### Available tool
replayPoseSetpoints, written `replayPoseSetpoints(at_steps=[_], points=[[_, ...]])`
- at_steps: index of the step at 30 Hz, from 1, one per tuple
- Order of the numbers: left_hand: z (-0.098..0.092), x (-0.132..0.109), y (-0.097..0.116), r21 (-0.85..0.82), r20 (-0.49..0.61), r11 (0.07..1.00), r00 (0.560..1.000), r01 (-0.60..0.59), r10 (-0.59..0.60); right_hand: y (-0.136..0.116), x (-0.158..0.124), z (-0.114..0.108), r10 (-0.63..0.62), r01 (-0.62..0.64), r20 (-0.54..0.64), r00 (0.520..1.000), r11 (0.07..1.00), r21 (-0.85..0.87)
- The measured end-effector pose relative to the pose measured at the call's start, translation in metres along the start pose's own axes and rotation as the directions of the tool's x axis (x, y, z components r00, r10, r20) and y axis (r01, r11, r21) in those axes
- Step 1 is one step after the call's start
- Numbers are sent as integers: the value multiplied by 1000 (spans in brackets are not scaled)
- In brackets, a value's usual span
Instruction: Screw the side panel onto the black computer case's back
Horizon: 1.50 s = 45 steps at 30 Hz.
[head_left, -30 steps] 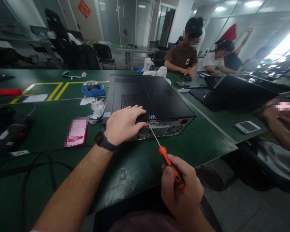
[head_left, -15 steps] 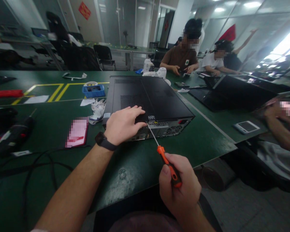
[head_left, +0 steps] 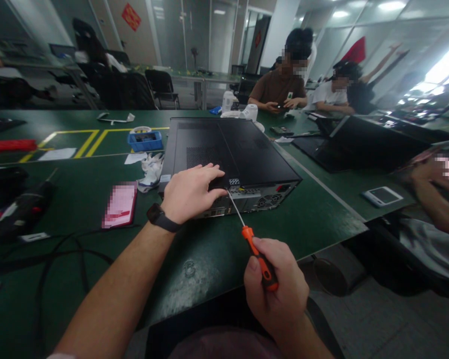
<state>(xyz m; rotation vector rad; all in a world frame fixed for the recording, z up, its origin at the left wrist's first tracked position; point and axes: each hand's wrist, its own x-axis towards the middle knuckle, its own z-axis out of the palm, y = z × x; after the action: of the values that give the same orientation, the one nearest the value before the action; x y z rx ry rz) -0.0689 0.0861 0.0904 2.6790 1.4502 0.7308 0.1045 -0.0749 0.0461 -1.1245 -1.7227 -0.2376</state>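
Observation:
A black desktop computer case lies on its side on the green table, its rear panel with a fan grille facing me. My left hand rests on the case's near top edge, fingers stretched out over the cover and thumb along the rear edge. In my right hand is an orange and black screwdriver, gripped by its handle. The screwdriver's tip touches the rear edge of the case right beside my left thumb; whatever it meets there is too small to make out.
Left of the case are white gloves, a blue bin and a pink-screened phone. A power drill and black cables lie farther left. On the right are another phone and a person's arm. Other people sit across the table.
My right hand and the screwdriver's handle have shifted very slightly left, with the tip staying at the same spot. My left hand has not visibly moved.

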Motion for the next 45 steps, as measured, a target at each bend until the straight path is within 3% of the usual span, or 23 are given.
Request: replayPoseSetpoints(at_steps=[15,23,34,37,40,43,44,45], points=[[-2,0,2,-2,25,999,999,33,-33,1,-2,1,-21,21,25,999,1000,3],[-2,1,1,-12,21,999,999,32,-32,0,-1,-2,57,-56,20,998,998,-42],[-3,-3,-2,-52,27,998,999,-43,45,2,-5,1,40,-45,-33,999,988,-147],[-7,-5,-3,-126,23,987,995,-95,99,0,-7,0,73,-75,-22,997,986,-146],[-15,-11,4,-247,-100,957,987,-149,128,-3,-4,-1,92,-92,-1,996,991,-100],[-22,-23,19,-395,-269,915,963,-83,-28,-4,0,-4,117,-117,13,993,992,-49],[-24,-27,24,-471,-251,882,963,-37,-94,-4,0,-4,123,-122,16,992,992,-33],[-24,-32,29,-555,-155,831,979,26,-135,-4,1,-5,130,-129,20,991,991,-16]])
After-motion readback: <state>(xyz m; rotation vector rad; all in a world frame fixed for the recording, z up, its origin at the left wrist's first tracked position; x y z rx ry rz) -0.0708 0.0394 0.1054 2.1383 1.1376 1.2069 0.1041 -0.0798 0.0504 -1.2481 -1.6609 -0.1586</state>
